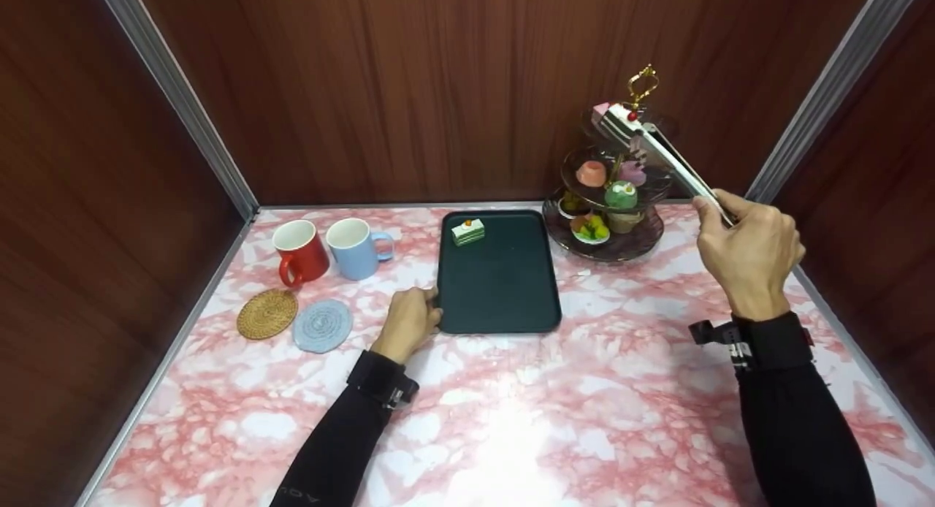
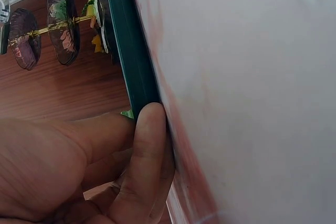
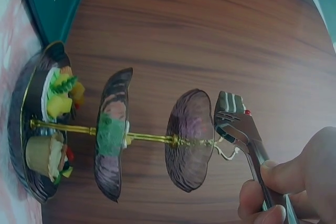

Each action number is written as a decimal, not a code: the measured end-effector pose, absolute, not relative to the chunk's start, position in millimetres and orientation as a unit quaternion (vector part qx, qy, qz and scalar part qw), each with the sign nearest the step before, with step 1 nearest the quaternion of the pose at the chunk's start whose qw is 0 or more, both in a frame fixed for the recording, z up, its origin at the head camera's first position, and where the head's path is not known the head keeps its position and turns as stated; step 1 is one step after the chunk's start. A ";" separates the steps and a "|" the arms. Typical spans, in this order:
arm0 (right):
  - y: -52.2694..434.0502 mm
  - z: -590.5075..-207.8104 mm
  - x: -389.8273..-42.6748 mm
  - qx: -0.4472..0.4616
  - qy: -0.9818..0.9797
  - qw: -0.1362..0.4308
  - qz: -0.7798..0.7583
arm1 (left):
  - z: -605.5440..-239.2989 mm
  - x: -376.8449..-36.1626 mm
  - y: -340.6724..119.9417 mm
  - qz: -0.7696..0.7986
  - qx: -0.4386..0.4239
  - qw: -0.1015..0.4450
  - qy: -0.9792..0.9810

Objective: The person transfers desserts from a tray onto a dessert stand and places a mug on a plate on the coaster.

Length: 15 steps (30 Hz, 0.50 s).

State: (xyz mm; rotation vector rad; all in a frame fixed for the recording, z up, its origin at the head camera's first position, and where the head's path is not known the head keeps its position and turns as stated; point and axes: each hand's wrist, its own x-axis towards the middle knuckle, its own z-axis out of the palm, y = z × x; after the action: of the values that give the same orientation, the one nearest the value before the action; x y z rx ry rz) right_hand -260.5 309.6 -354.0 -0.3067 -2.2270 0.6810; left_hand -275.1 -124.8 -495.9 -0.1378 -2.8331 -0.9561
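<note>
My right hand (image 1: pixel 756 248) holds metal serving tongs (image 1: pixel 683 169), raised beside the top of a three-tier cake stand (image 1: pixel 605 251). Between the tong tips is a dark-and-white layered cake slice (image 3: pixel 229 100) with a red cherry, level with the top tier in the right wrist view. At the lower left edge of a dark green tray (image 1: pixel 504 288), my left hand (image 1: pixel 410 318) pinches the rim. Its fingertips (image 2: pixel 152 119) press on the tray's side in the left wrist view. A green-and-white cake slice (image 1: pixel 468 233) lies in the tray's far left corner.
Pink, orange and green small cakes (image 1: pixel 621 194) fill the stand's middle tier, with fruit tarts (image 1: pixel 589 229) below. A red mug (image 1: pixel 303 253) and a light blue mug (image 1: pixel 353 250) stand left of the tray. Before them lie a woven coaster (image 1: pixel 268 314) and a grey-blue coaster (image 1: pixel 322 326). Wooden panels surround the table.
</note>
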 end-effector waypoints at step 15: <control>331.6 -343.9 -261.8 -0.169 -0.876 0.369 0.261 | -496.9 -275.7 -125.5 -0.315 -0.055 0.082 -0.944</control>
State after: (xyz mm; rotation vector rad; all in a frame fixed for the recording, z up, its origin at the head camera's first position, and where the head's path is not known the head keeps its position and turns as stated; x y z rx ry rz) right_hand -261.8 331.6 -343.9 -0.4344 -2.2477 0.6698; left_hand -275.7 -125.5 -496.9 -0.1657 -2.8199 -0.9422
